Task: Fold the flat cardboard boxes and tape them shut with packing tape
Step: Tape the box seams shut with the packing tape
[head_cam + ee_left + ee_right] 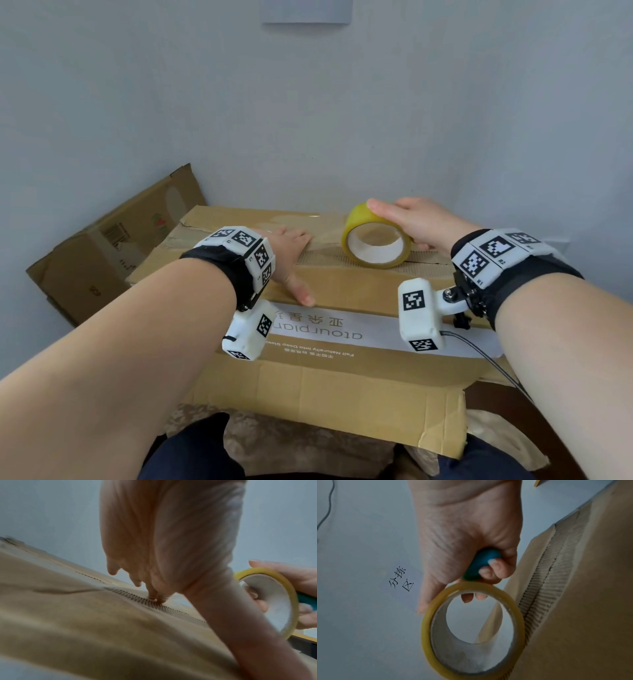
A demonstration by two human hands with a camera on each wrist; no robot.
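Nearest to you, a loose flap of the cardboard box hangs over your knees. On the top of the box your left hand lies flat with straight fingers pressing at the seam. Just beside it, your right hand grips the yellow tape roll, which stands on edge on the seam; a teal handle is also in this palm. Behind, on the left, a flattened carton leans on the wall.

Pale wall; printed paper sign on it.
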